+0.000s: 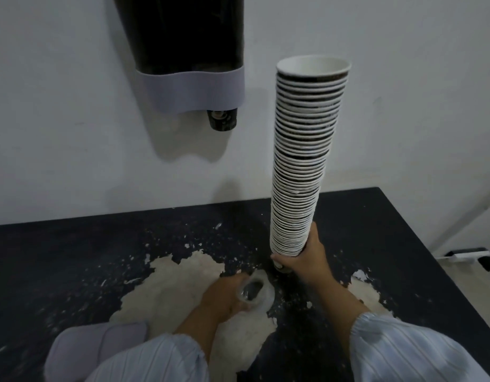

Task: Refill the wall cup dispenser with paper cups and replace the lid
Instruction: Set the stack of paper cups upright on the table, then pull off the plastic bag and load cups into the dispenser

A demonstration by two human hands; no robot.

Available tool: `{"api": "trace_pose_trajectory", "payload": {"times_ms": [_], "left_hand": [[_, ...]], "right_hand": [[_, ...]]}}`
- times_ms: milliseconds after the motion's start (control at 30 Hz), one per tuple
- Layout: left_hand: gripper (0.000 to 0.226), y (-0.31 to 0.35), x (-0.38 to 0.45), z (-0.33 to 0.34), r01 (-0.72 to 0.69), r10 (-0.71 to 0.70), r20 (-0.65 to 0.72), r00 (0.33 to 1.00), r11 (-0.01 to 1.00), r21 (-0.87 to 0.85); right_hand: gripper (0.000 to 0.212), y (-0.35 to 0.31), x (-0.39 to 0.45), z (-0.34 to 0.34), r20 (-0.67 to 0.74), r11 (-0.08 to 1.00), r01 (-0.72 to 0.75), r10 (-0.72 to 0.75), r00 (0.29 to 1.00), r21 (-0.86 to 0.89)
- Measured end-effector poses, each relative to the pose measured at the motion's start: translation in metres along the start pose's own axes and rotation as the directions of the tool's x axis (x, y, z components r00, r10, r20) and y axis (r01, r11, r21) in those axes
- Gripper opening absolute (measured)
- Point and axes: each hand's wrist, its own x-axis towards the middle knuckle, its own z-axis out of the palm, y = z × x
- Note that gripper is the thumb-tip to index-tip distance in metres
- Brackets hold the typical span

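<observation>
On the left wall I see the dispenser (183, 51). Below it, my left hand (224, 296) grips a clear plastic wrapper (256, 295) low over the table (73, 257). My right hand (301, 257) holds the cup stack (301, 161) upright by its bottom, arm raised.

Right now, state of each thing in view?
Cup stack: upright, held at its base by right hand.
Clear plastic sleeve: off the stack, gripped by left hand.
Dispenser: wall-mounted, one cup at its outlet.
Lid: on the table.
</observation>
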Motion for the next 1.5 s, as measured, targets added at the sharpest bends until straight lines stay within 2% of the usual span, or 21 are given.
{"api": "trace_pose_trajectory", "payload": {"times_ms": [67,167,267,400,600,733,900,967,1033,1100,1167,1233,1333,1433,1500], "left_hand": [[0.062,-0.003,-0.002,0.0,0.012,-0.01,0.045,0.999,0.999,-0.031],[0.077,-0.008,-0.006,0.0,-0.042,0.05,0.095,0.994,0.996,-0.084],[0.092,-0.009,-0.007,0.002,-0.045,0.051,0.119,0.992,0.997,-0.06],[0.082,-0.007,-0.006,0.006,-0.034,0.035,0.082,0.996,0.999,-0.012],[0.083,-0.005,-0.011,0.001,-0.06,0.063,0.037,0.997,0.995,-0.084],[0.069,0.003,-0.02,-0.013,-0.016,-0.011,-0.089,0.996,0.955,-0.295],[0.064,0.005,-0.036,-0.024,-0.011,-0.066,-0.145,0.987,0.879,-0.476],[0.059,0.008,-0.039,-0.024,0.024,-0.105,-0.136,0.985,0.869,-0.495],[0.054,0.015,-0.041,-0.024,0.084,-0.162,-0.107,0.981,0.853,-0.516],[0.05,0.022,-0.044,-0.025,0.149,-0.22,-0.051,0.974,0.793,-0.591],[0.048,0.03,-0.048,-0.027,0.192,-0.248,0.004,0.969,0.739,-0.645],[0.044,0.036,-0.054,-0.029,0.22,-0.25,0.055,0.967,0.702,-0.677],[0.047,0.046,-0.065,-0.028,0.232,-0.228,0.096,0.969,0.696,-0.68],[0.047,0.051,-0.075,-0.026,0.246,-0.238,0.098,0.966,0.741,-0.626],[0.049,0.05,-0.08,-0.026,0.253,-0.258,0.086,0.962,0.733,-0.632]], "right_hand": [[0.101,0.005,-0.004,0.001,-0.005,1.0,-0.026,0.026,1.0,-0.004],[0.103,0.008,-0.006,0.001,-0.011,0.999,-0.042,0.042,0.999,-0.018],[0.105,0.011,-0.008,0.001,-0.025,0.999,-0.048,0.048,0.999,-0.022],[0.105,0.013,-0.008,0.001,-0.018,0.998,-0.051,0.051,0.999,-0.028],[0.104,0.014,-0.01,0.001,-0.007,0.997,-0.072,0.071,0.997,-0.025],[0.109,0.022,-0.021,0.001,0.033,0.991,-0.135,0.135,0.99,-0.004],[0.119,0.03,-0.043,0.002,0.11,0.944,-0.327,0.33,0.938,-0.044],[0.107,0.026,-0.047,0.001,0.14,0.916,-0.385,0.398,0.907,-0.111],[0.085,0.021,-0.051,-0.001,0.185,0.875,-0.412,0.463,0.867,-0.256],[0.068,0.015,-0.055,0.0,0.276,0.833,-0.429,0.529,0.803,-0.35],[0.058,0.008,-0.062,0.003,0.412,0.82,-0.47,0.571,0.71,-0.326],[0.05,-0.001,-0.069,0.008,0.491,0.83,-0.492,0.554,0.672,-0.262],[0.045,-0.013,-0.074,0.012,0.495,0.86,-0.499,0.481,0.724,-0.105],[0.036,-0.023,-0.078,0.012,0.412,0.933,-0.344,0.355,0.839,-0.103],[0.027,-0.031,-0.082,0.01,0.377,0.959,-0.263,0.282,0.882,-0.101]]}}
